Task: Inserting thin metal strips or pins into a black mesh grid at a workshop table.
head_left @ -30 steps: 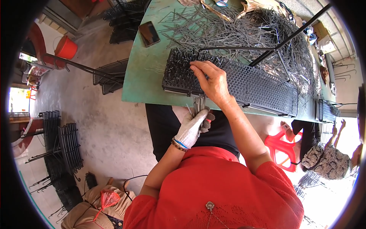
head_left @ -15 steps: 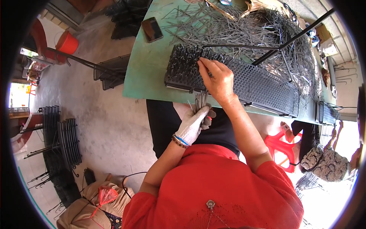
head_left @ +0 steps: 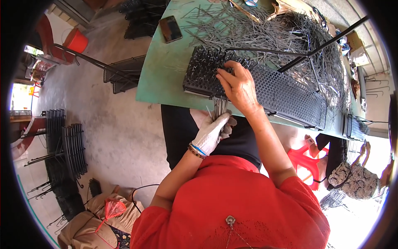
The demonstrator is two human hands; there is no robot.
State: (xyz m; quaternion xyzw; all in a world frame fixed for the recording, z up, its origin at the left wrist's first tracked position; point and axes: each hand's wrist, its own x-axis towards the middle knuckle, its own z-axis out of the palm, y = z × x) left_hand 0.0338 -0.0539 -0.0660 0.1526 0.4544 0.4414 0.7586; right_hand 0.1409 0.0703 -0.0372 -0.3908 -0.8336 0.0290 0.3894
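The black perforated block (head_left: pixel 265 89) is lying on the green table (head_left: pixel 163 70), its long axis running from the table's near-left part away toward the right. Thin metal pins are standing in the holes of its left end, while the holes further right are showing bare. The right hand (head_left: pixel 238 85), bare, is resting on top of the block just where the filled rows are giving way to unfilled ones; its fingers are curled down and pinched together at the surface, though whether a pin is caught between the fingertips I cannot tell. The left hand (head_left: pixel 213 130), wearing a white glove, is hanging below the block's near edge, off the table and close to the body, closed around a bundle of pins (head_left: pixel 219 108) whose tips are pointing up toward the block. So the block is lying ahead of and above the left hand, and the right hand is the nearer one, already touching it.

Beyond the block, a big heap of loose pins (head_left: pixel 269 31) is covering the far part of the table. A dark phone (head_left: pixel 170 29) is lying left of that heap. A black rod frame (head_left: pixel 306 54) is crossing above the block's right half.
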